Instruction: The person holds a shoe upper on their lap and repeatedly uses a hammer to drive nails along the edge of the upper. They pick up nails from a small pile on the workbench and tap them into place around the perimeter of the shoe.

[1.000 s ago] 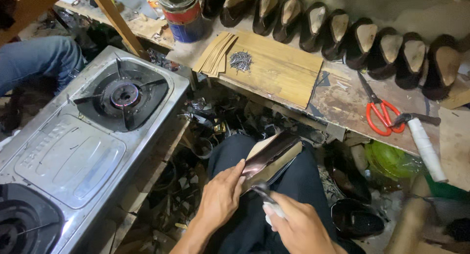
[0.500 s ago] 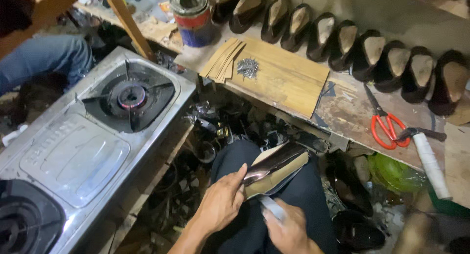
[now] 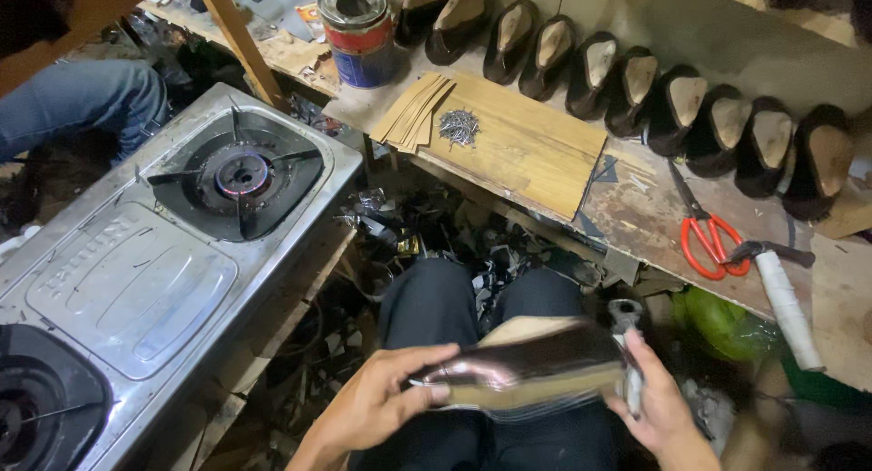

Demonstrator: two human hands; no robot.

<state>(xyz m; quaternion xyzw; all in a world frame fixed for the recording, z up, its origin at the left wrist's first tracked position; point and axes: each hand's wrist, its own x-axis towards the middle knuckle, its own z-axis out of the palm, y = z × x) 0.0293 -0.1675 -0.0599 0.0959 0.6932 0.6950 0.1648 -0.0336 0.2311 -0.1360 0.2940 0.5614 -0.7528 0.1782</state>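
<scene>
A dark glossy shoe upper on a tan last [image 3: 536,366] lies sideways over my lap, sole side up. My left hand [image 3: 381,400] grips its left end, thumb on top and fingers underneath. My right hand [image 3: 661,407] is at the shoe's right end, closed around a small metal pincer tool [image 3: 627,330] whose dark head touches the shoe's edge. My legs in dark trousers [image 3: 436,298] are below.
A steel gas stove [image 3: 136,280] with a lit burner [image 3: 241,174] stands at left. On the workbench are a paint can [image 3: 359,30], a board [image 3: 536,158] with nails [image 3: 459,126], a row of lasted shoes [image 3: 636,80], red scissors [image 3: 704,235] and a hammer [image 3: 781,294]. Another person's jeans-clad leg [image 3: 73,103] is far left.
The shoe has turned from tilted to lying level across my lap. My right hand moved with the tool from below the shoe to its right end.
</scene>
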